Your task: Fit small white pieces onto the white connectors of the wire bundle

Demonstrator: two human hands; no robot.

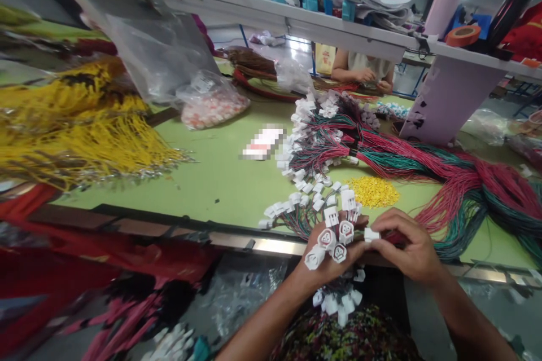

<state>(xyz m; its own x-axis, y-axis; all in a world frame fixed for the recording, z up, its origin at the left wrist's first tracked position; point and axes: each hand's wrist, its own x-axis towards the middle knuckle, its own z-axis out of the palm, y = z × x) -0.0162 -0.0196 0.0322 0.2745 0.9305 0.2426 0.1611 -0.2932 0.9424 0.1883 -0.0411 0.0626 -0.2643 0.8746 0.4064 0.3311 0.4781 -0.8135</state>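
My left hand (328,254) grips a bunch of white plastic wire connectors (327,238), their open ends facing up and toward me. My right hand (409,245) pinches a single white connector (371,234) between its fingertips, close to the left hand. More connectors hang below the hands (341,302). A wiring harness of red and green wires (440,166) runs from the bunch to the right across the green tabletop (224,192). A second row of white connectors (298,141) lies beyond my hands.
A small heap of yellow pieces (373,192) lies next to the harness. Yellow wire bundles (80,130) and a bag of pink-and-white parts (214,104) rest on the left. A shelf (279,17) crosses overhead, and a co-worker's hands (364,75) work across the table.
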